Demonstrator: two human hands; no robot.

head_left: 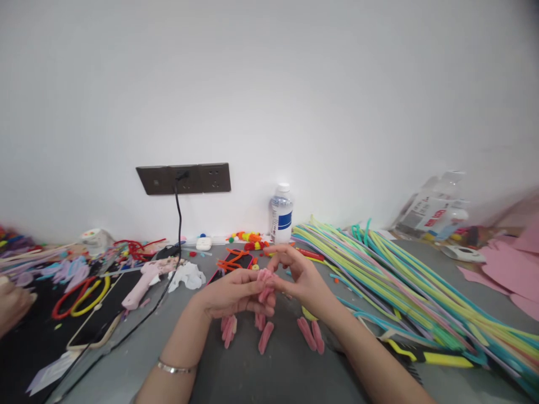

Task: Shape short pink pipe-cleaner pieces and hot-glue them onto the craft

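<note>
Both my hands meet over the middle of the grey table. My left hand (238, 292) pinches a small bundle of pink fuzzy stems (265, 280) between thumb and fingers. From the other side, my right hand (295, 273) grips the same bundle, its index finger arched above. Short folded pink pieces lie on the table below: a group (228, 331) near my left wrist, one piece (265, 338) under the hands, and a pair (310, 335) beside my right forearm. Fingers cover part of the bundle.
Long coloured fuzzy stems (379, 280) spread over the right side, with yellow-black pliers (429, 358). A white bottle (282, 213) stands by the wall. At left are a pink glue gun (141, 285), a black cable (179, 224), a phone (99, 314) and another person's hand (14, 306).
</note>
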